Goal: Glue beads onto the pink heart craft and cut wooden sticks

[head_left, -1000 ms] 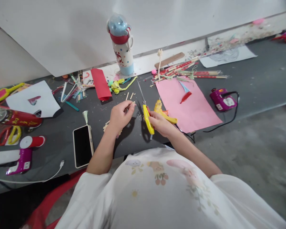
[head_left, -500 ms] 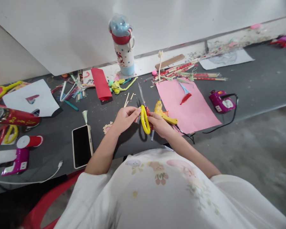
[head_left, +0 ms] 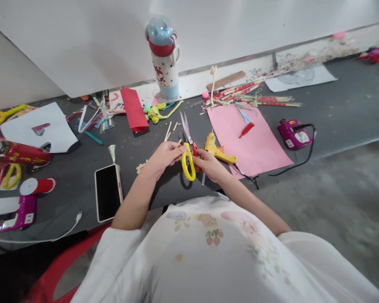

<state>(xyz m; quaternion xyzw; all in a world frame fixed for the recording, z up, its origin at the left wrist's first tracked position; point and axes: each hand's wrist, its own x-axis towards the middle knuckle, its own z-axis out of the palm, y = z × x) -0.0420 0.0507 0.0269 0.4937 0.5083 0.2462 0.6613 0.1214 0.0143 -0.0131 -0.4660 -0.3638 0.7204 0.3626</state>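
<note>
Between my hands is a pair of scissors point(head_left: 190, 139) with one yellow and one red handle, its slightly parted blades pointing away from me. My left hand point(head_left: 168, 157) is closed, thumb and finger at the top of the yellow handle. A short pale stick end shows by those fingertips; whether they pinch it is unclear. Fingers of my right hand point(head_left: 208, 165) wrap the red handle. A yellow glue gun point(head_left: 219, 152) lies just right of the scissors. Thin wooden sticks point(head_left: 167, 132) lie beyond my left hand, and a small cluster of wooden pieces point(head_left: 141, 167) is partly behind my left wrist.
A phone point(head_left: 108, 193) lies left of my left forearm. Pink paper point(head_left: 255, 147) spreads to the right, near a purple device point(head_left: 294, 134) with a cord. An upright bottle point(head_left: 164, 59) stands at the back; a red can point(head_left: 19, 152) and thread spool point(head_left: 38, 186) lie far left.
The scissors have turned so the blades show parted, and the yellow handle has shifted slightly left and down. A short stick end now shows at my left fingertips.
</note>
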